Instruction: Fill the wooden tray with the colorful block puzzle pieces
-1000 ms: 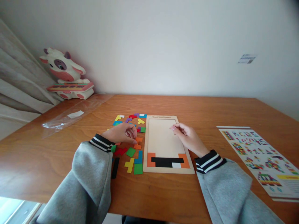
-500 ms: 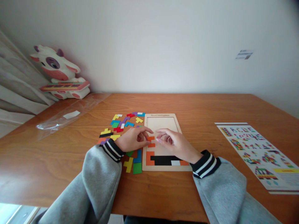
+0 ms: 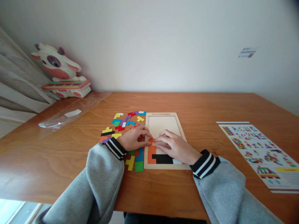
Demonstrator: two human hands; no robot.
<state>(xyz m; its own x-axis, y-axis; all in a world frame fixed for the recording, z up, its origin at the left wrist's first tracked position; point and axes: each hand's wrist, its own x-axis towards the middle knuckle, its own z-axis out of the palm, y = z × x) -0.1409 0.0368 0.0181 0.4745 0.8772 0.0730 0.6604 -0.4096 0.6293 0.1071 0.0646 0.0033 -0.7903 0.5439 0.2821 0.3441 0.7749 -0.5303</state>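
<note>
A shallow wooden puzzle tray [image 3: 164, 168] lies in front of me, with an orange piece [image 3: 152, 159], a black piece [image 3: 164, 159] and a white piece [image 3: 177, 161] along its near edge. Above them, by the tray's left wall, sits a notched orange puzzle piece [image 3: 152, 147], partly covered by fingers. My left hand [image 3: 133, 138] pinches it from the left, thumb and fingers bent. From the right, my right hand [image 3: 177, 146] closes its thumb and fingertips on the same piece. The right hand and cuff hide part of the tray's lower right.
Several coloured puzzle pieces lie left of the tray, among them a green square [image 3: 139, 166] and a yellow piece [image 3: 130, 163]. A printed pattern sheet [image 3: 259, 155] lies at the right. Farther left are a clear plastic bag [image 3: 58, 118] and a cow toy with a keyboard [image 3: 62, 73].
The notched orange piece has come nearer me, down against the orange piece below it. My right fingertips have moved left and now touch it. The view has shifted slightly.
</note>
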